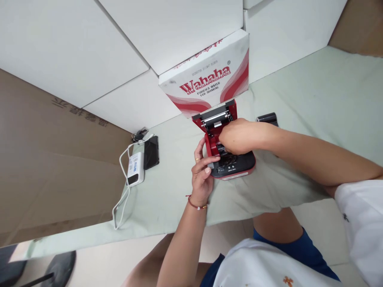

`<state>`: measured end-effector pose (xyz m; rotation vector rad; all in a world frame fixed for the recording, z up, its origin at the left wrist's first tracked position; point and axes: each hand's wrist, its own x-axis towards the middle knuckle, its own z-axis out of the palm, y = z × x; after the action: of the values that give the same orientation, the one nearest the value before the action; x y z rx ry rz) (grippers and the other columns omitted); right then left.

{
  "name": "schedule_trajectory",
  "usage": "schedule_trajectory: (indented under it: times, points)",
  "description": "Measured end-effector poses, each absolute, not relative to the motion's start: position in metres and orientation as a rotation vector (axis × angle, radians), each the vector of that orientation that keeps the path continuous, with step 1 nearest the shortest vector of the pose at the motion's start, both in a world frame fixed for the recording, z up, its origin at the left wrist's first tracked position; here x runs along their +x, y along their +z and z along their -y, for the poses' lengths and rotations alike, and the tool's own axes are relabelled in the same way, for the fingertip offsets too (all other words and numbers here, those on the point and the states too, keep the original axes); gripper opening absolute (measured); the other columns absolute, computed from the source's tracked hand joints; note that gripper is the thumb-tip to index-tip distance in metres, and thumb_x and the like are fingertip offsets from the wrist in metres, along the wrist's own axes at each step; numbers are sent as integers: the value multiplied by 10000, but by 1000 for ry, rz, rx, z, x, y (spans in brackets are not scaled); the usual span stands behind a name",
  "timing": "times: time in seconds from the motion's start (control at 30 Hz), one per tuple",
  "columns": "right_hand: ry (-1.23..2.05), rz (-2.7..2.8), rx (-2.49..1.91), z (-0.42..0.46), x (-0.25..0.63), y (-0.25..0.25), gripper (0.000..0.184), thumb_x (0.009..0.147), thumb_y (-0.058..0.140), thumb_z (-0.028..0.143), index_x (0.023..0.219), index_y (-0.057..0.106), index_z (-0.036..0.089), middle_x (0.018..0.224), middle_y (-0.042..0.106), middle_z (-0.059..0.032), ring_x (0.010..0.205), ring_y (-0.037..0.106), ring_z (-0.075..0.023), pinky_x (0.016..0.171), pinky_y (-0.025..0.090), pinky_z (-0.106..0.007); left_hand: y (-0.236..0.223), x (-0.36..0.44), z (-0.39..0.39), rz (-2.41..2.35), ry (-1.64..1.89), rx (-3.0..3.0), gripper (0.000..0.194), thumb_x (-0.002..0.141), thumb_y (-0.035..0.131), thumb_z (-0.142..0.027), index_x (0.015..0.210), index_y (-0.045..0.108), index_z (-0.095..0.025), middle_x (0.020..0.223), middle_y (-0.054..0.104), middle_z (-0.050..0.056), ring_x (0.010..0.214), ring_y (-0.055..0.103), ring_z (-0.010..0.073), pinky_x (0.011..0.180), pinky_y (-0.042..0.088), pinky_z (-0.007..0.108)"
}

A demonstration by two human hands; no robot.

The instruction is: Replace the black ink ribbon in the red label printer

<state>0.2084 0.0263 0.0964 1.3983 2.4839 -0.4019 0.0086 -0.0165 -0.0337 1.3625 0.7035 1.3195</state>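
1. Pale green cloth [170,175] covers the surface [302,91]; a white-and-red box [206,81] stands at its far side.
2. Near that box sits a red-and-black device [235,169], its lid [231,107] raised, seemingly for access.
3. Left hand [202,175] grips its left edge, probably steadying it.
4. Right hand [237,137] reaches inside, fingertips hidden; I cannot tell its grip.

Two hands [202,177] [239,136], one device [235,169], one Wahaha box [209,83], one power bank [136,167], one phone [151,152], one bracelet [198,207]
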Motion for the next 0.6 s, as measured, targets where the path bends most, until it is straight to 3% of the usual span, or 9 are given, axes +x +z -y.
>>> schedule_trajectory:
  times: [0.13,0.23,0.4,0.6]
  points:
    - [-412,-2564,1342,-16,220,124,317,1039,564,268,1129,838,136,1022,815,-161,891,721,-274,739,455,-355,-32,7,18,-699,1316,1441,263,880,821,-560,916,913,-317,1728,551,11,1750,258,408,1444,198,632]
    - [-404,-2796,1474,-8,232,147,383,1092,458,277,1176,822,190,1057,814,-102,943,697,-244,803,446,-340,-29,7,19,-700,1301,1467,214,867,849,-531,892,911,-327,1763,506,-23,1775,185,397,1458,173,619]
    - [-134,-2891,1878,-13,248,150,465,1114,417,323,1457,692,169,1289,764,-154,1184,633,-319,913,429,-386,-25,7,20,-707,1309,1433,220,830,894,-510,820,905,-290,1758,505,14,1783,129,410,1469,145,593]
    - [-137,-2752,1697,-17,253,137,374,1099,469,353,1261,741,153,1021,762,-132,949,657,-276,756,343,-360,-28,6,22,-747,1315,1442,214,804,912,-524,795,891,-312,1797,447,-52,1786,124,395,1479,117,545]
